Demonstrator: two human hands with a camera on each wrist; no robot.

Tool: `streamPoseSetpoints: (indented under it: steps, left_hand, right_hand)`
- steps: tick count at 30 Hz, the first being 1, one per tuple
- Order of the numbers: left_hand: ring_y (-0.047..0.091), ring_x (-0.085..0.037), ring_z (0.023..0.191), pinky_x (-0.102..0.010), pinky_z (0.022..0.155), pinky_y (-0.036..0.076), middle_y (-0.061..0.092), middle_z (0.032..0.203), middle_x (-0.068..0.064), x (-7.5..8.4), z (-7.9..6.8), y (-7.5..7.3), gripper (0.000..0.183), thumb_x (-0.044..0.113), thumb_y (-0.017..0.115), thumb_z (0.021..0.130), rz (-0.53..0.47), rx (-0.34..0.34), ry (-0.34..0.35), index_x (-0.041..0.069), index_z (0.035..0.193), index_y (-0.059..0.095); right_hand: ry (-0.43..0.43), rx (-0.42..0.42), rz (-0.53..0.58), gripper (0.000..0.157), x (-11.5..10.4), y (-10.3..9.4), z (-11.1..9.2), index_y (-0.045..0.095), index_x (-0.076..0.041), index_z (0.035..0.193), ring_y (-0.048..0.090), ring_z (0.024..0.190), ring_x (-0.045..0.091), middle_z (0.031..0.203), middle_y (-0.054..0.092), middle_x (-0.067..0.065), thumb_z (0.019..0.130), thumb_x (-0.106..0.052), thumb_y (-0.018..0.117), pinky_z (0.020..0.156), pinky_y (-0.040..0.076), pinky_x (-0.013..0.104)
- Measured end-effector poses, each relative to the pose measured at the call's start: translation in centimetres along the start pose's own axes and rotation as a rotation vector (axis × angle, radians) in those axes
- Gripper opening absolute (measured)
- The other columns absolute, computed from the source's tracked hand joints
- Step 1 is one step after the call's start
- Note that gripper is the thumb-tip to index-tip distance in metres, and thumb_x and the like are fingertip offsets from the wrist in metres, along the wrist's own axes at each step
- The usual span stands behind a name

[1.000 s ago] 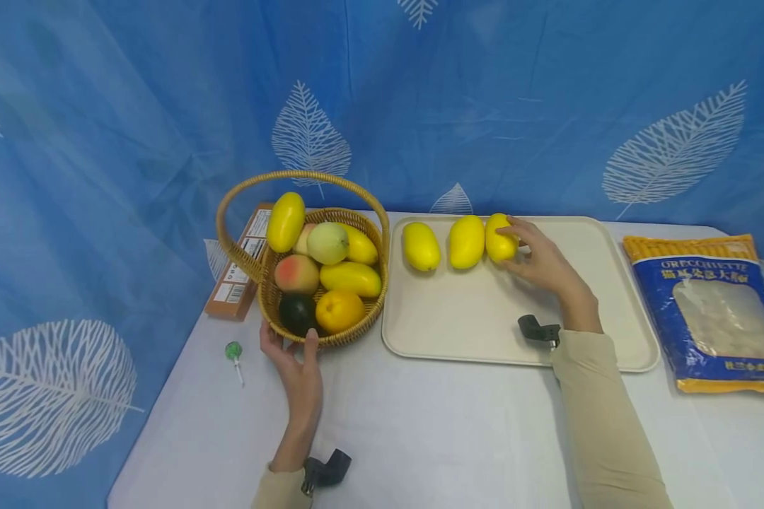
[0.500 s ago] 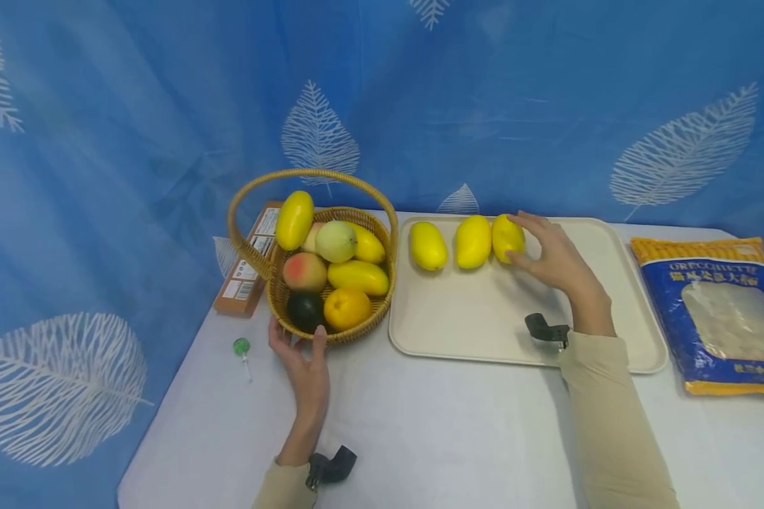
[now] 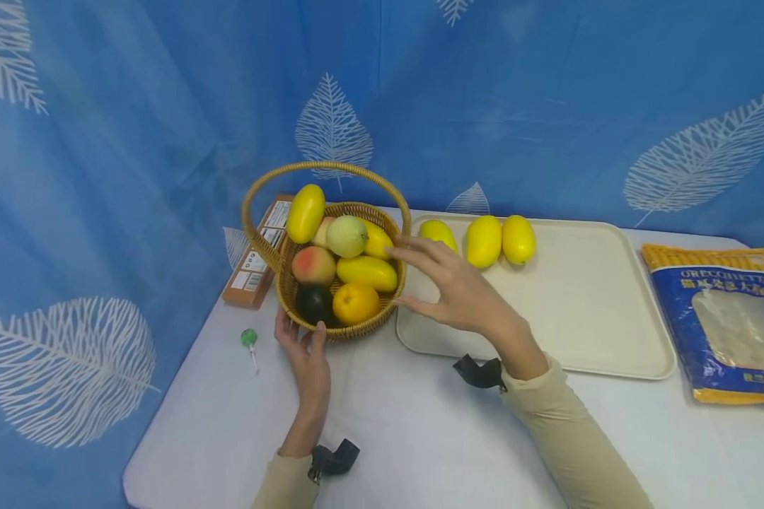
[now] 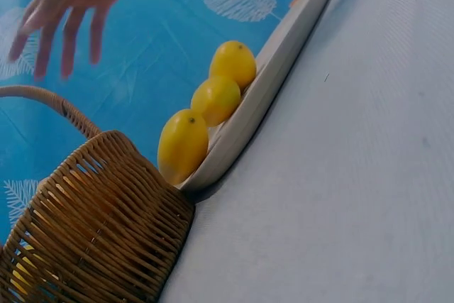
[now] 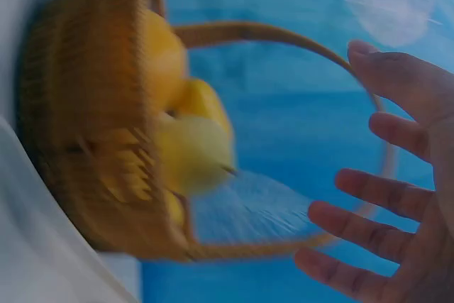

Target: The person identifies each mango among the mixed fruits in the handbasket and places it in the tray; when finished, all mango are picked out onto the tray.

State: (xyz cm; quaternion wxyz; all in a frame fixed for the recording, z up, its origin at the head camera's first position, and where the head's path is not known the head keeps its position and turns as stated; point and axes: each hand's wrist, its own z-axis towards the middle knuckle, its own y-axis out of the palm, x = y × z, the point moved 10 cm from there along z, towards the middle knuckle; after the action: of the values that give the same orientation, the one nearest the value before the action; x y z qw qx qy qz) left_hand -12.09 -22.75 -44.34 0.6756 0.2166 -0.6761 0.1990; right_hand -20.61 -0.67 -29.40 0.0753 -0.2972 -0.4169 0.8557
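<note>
My left hand (image 3: 305, 360) holds the near side of a wicker basket (image 3: 340, 334), thumb at the rim. Inside the basket lie a peach (image 3: 314, 266), a pale green fruit with a stem (image 3: 346, 236), a dark avocado-like fruit (image 3: 313, 304), an orange fruit (image 3: 356, 304) and several yellow mangoes (image 3: 367, 273). With fingers spread and nothing held, my right hand (image 3: 461, 286) is at the basket's right side; its fingertips overlap the rim in the head view. Three more mangoes (image 3: 483, 242) lie along the far edge of the beige tray (image 3: 586, 304).
A brown box (image 3: 257, 261) lies behind the basket on the left, and a green lollipop (image 3: 249, 339) lies on the white table nearer me. Right of the tray is a blue and yellow pasta bag (image 3: 722, 322). A blue leaf-patterned curtain (image 3: 535, 106) hangs behind.
My right hand has let go of the rightmost mango on the tray and moved left to the basket. My left hand stays on the basket. The head view has shifted slightly.
</note>
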Motion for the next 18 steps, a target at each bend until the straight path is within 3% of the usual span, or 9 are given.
streamPoseSetpoints:
  steps: [7, 12, 18]
  left_hand:
    - [0.026, -0.016, 0.141, -0.038, 0.117, 0.028, 0.013, 0.159, 0.005, -0.8, 0.0, 0.0, 0.067, 0.014, 0.05, 0.1, -0.044, -0.022, -0.066, 0.027, 0.153, 0.011]
    - [0.028, -0.018, 0.141, -0.04, 0.118, 0.029, 0.013, 0.158, 0.004, -0.7, 0.1, -0.1, 0.065, 0.015, 0.048, 0.101, -0.063, -0.022, -0.061, 0.028, 0.153, 0.012]
    - [0.021, -0.017, 0.145, -0.04, 0.121, 0.025, 0.013, 0.159, 0.004, -0.6, 0.4, -0.4, 0.059, 0.016, 0.042, 0.103, -0.046, -0.009, -0.047, 0.027, 0.153, 0.014]
  right_hand:
    - [0.045, -0.095, 0.053, 0.065, -0.5, 5.4, 3.1, 0.05, -0.02, 0.143, 0.041, 0.138, 0.031, 0.151, 0.041, 0.012, 0.086, -0.039, 0.074, 0.104, 0.046, 0.05]
    - [0.068, -0.099, 0.052, 0.066, -0.8, 7.2, 6.1, 0.048, -0.022, 0.145, 0.036, 0.14, 0.031, 0.154, 0.035, 0.013, 0.087, -0.043, 0.071, 0.103, 0.048, 0.049]
    - [0.086, -0.122, 0.005, 0.064, -0.5, 8.5, 10.1, 0.046, -0.021, 0.146, 0.038, 0.139, 0.032, 0.154, 0.036, 0.013, 0.09, -0.041, 0.069, 0.112, 0.037, 0.049]
